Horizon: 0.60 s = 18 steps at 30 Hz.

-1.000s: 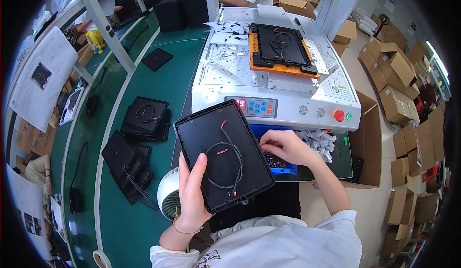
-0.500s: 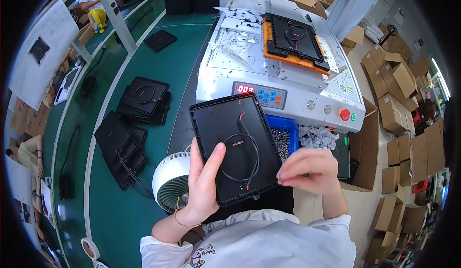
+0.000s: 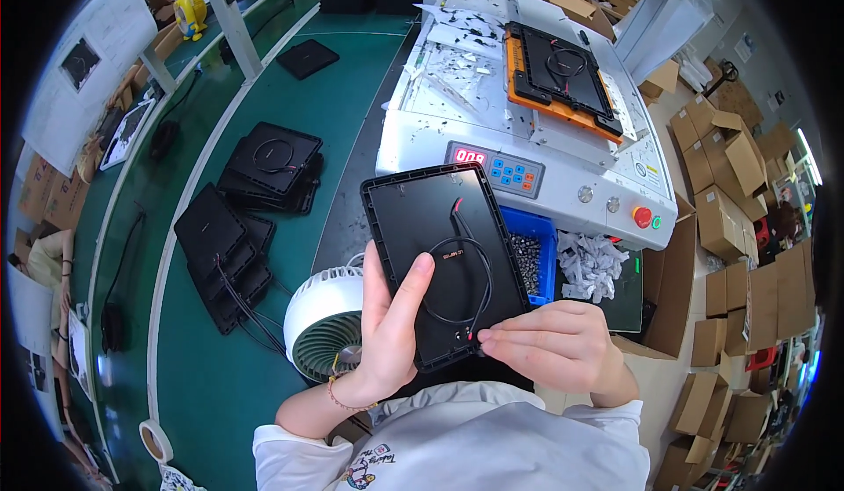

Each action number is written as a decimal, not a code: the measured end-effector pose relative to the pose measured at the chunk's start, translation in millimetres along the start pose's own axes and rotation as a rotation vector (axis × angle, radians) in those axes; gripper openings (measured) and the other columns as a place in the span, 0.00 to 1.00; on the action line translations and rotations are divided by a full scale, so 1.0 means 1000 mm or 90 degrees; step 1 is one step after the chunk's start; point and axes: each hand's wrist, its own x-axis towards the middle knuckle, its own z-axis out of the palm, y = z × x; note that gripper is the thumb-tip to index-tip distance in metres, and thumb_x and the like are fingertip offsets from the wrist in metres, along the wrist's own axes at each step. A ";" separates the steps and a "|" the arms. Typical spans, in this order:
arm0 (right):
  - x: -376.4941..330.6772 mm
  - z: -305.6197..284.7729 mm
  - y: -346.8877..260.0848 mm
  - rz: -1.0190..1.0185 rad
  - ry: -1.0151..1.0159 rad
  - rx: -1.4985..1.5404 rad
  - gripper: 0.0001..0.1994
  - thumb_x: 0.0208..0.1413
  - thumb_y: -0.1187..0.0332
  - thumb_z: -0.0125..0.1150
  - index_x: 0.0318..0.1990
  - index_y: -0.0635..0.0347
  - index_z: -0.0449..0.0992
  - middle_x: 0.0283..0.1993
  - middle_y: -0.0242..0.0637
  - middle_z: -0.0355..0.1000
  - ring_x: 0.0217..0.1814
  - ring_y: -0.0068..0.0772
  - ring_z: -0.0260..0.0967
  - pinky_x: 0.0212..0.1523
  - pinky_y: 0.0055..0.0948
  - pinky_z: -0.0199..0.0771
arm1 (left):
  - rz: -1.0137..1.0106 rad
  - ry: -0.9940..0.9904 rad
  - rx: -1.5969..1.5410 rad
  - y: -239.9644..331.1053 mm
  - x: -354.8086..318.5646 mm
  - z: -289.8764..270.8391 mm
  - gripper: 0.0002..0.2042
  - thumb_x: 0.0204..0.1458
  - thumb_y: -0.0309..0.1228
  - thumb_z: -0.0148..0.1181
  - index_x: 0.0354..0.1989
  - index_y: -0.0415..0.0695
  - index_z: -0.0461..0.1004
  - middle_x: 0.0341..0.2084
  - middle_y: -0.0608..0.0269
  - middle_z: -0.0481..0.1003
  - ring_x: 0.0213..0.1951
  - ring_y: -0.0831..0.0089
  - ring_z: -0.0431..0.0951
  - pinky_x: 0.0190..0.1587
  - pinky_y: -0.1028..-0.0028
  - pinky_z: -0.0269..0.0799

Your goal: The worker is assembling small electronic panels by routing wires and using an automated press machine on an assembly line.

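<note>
A black rectangular plastic panel (image 3: 426,227) with a raised rim is tilted up in front of me. My left hand (image 3: 391,324) grips it from the left edge, thumb pressed on its face and fingers behind. A thin black cable (image 3: 489,284) lies coiled on the panel, with red showing at its two ends. At the lower right corner my right hand (image 3: 558,346) is closed in a pinch, fingertips right by the cable's lower red end and a small hole. Whatever sits between those fingertips is hidden.
A white machine (image 3: 422,144) with buttons bears another panel (image 3: 563,69) on an orange fixture. Below it stands a blue bin (image 3: 549,267) of small metal parts beside crumpled paper (image 3: 591,267). Left are stacked black panels (image 3: 268,161) and a white fan (image 3: 321,315). Cardboard boxes (image 3: 721,214) line the right.
My right hand has moved left and slightly down, from beside the panel to the cable's lower end. The panel sits slightly farther right and up in view.
</note>
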 end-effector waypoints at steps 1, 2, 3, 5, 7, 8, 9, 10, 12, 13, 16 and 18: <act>0.000 0.000 -0.001 0.007 0.003 -0.023 0.11 0.43 0.71 0.65 0.37 0.60 0.81 0.39 0.33 0.80 0.39 0.28 0.78 0.33 0.22 0.75 | 0.002 0.003 -0.001 0.000 0.000 -0.001 0.18 0.65 0.29 0.45 0.63 0.46 0.56 0.50 0.53 0.73 0.49 0.66 0.78 0.47 0.68 0.79; 0.000 0.000 -0.001 0.007 0.001 -0.022 0.11 0.43 0.71 0.65 0.37 0.60 0.81 0.39 0.33 0.80 0.39 0.28 0.78 0.33 0.22 0.75 | 0.002 0.002 -0.004 0.000 0.000 -0.001 0.18 0.65 0.29 0.44 0.62 0.47 0.56 0.50 0.53 0.73 0.49 0.66 0.78 0.47 0.68 0.79; 0.001 0.000 -0.002 0.024 0.002 -0.020 0.12 0.42 0.72 0.67 0.37 0.60 0.81 0.38 0.32 0.79 0.40 0.28 0.77 0.34 0.23 0.75 | 0.002 0.000 -0.006 0.000 0.000 -0.001 0.18 0.65 0.29 0.44 0.62 0.47 0.56 0.51 0.54 0.73 0.49 0.66 0.78 0.47 0.68 0.79; 0.002 0.000 -0.002 0.040 0.002 -0.018 0.12 0.41 0.72 0.68 0.37 0.60 0.81 0.38 0.31 0.78 0.40 0.28 0.76 0.35 0.25 0.74 | 0.003 -0.009 -0.009 0.000 0.000 0.000 0.18 0.65 0.30 0.44 0.63 0.47 0.56 0.51 0.54 0.72 0.49 0.65 0.78 0.48 0.68 0.79; 0.003 -0.001 -0.002 0.074 0.025 -0.017 0.14 0.39 0.72 0.72 0.37 0.60 0.81 0.36 0.32 0.76 0.41 0.33 0.74 0.38 0.30 0.73 | 0.005 -0.021 -0.011 0.002 0.000 0.002 0.19 0.65 0.30 0.44 0.63 0.47 0.55 0.51 0.54 0.72 0.50 0.65 0.77 0.48 0.67 0.79; 0.003 -0.001 -0.002 0.138 0.071 -0.022 0.15 0.39 0.72 0.73 0.38 0.61 0.80 0.38 0.35 0.76 0.42 0.36 0.73 0.39 0.31 0.73 | 0.001 -0.033 -0.009 0.003 -0.001 0.003 0.19 0.66 0.32 0.42 0.64 0.47 0.54 0.53 0.53 0.70 0.51 0.65 0.77 0.49 0.67 0.78; 0.001 -0.001 -0.001 0.202 0.119 -0.027 0.16 0.39 0.73 0.74 0.40 0.62 0.80 0.40 0.38 0.75 0.43 0.39 0.72 0.40 0.33 0.73 | -0.003 -0.046 -0.007 0.003 -0.001 0.003 0.19 0.67 0.33 0.40 0.64 0.47 0.53 0.55 0.53 0.69 0.52 0.64 0.76 0.50 0.66 0.78; -0.002 0.000 0.000 0.285 0.123 -0.021 0.20 0.45 0.72 0.71 0.47 0.64 0.76 0.47 0.45 0.71 0.48 0.45 0.71 0.45 0.36 0.73 | 0.000 -0.048 -0.006 0.003 -0.002 0.004 0.19 0.67 0.33 0.40 0.64 0.47 0.53 0.55 0.53 0.69 0.52 0.64 0.76 0.50 0.66 0.78; -0.002 0.002 0.003 0.371 0.064 0.051 0.27 0.53 0.71 0.65 0.59 0.69 0.65 0.58 0.54 0.64 0.57 0.55 0.66 0.53 0.38 0.71 | -0.005 -0.074 -0.050 0.000 -0.003 0.006 0.19 0.68 0.38 0.36 0.65 0.47 0.51 0.57 0.53 0.66 0.54 0.63 0.74 0.53 0.65 0.77; -0.002 0.002 0.004 0.398 0.021 0.104 0.29 0.55 0.70 0.63 0.62 0.70 0.61 0.61 0.57 0.62 0.60 0.59 0.64 0.56 0.39 0.69 | 0.005 -0.082 -0.019 -0.003 -0.003 0.006 0.20 0.69 0.40 0.33 0.66 0.47 0.51 0.60 0.54 0.63 0.58 0.63 0.71 0.57 0.63 0.73; 0.008 0.000 0.002 0.358 -0.056 0.083 0.39 0.56 0.57 0.62 0.67 0.72 0.51 0.66 0.65 0.53 0.66 0.64 0.58 0.61 0.42 0.66 | 0.057 -0.097 -0.027 -0.016 -0.008 0.005 0.23 0.68 0.44 0.32 0.68 0.48 0.48 0.63 0.56 0.60 0.63 0.63 0.64 0.65 0.60 0.61; 0.011 0.000 0.003 0.344 -0.085 0.019 0.52 0.48 0.44 0.66 0.68 0.74 0.48 0.64 0.70 0.52 0.61 0.67 0.61 0.58 0.44 0.67 | 0.072 -0.144 -0.063 -0.023 -0.011 0.005 0.24 0.69 0.42 0.35 0.68 0.46 0.41 0.64 0.54 0.56 0.65 0.64 0.61 0.65 0.62 0.60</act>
